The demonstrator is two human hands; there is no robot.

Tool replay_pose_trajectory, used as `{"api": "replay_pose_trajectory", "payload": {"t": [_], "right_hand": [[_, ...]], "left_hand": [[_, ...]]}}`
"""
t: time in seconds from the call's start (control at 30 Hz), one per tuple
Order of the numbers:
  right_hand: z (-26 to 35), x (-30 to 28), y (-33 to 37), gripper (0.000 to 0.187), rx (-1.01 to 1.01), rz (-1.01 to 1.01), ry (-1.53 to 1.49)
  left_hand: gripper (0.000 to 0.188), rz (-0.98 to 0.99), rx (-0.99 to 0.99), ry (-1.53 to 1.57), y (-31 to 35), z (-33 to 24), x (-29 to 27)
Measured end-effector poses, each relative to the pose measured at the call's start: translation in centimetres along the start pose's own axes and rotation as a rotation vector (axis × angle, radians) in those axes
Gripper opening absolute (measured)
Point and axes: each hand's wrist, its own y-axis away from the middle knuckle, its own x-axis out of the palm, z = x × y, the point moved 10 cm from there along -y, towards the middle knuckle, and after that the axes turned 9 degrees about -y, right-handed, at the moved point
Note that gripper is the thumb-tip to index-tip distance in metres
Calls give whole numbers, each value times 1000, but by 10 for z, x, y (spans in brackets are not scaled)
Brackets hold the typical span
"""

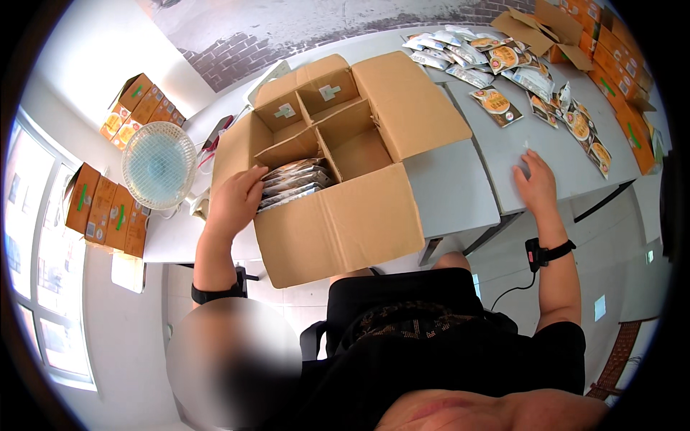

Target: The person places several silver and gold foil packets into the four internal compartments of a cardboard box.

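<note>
A large cardboard box (338, 230) stands before me with its flaps folded out and cardboard dividers forming compartments. Several flat pouches (295, 185) stand side by side in the near left compartment; the other compartments hold nothing that I can see. My left hand (239, 197) is at the box's left wall, its fingers curled over the edge beside the pouches. My right hand (537, 185) lies on the grey table (460, 194) to the right, fingers loosely apart and holding nothing. Beyond it lies a single pouch (496, 106) with a food picture on its dark front.
A heap of silver and printed pouches (474, 56) covers the back right, with more pouches (586, 133) nearer. Orange cartons (622, 79) line the right edge beside an open brown box (550, 32). At left stand a white fan (158, 161) and more orange cartons (108, 208).
</note>
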Motion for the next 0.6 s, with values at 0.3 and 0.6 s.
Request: {"api": "replay_pose_trajectory", "payload": {"t": [0.3, 0.6], "right_hand": [[-3, 1, -1, 42, 25, 22, 19], [-6, 0, 3, 41, 13, -4, 23]], "left_hand": [[24, -264, 16, 172, 28, 9, -3], [33, -522, 98, 143, 102, -62, 15]]}}
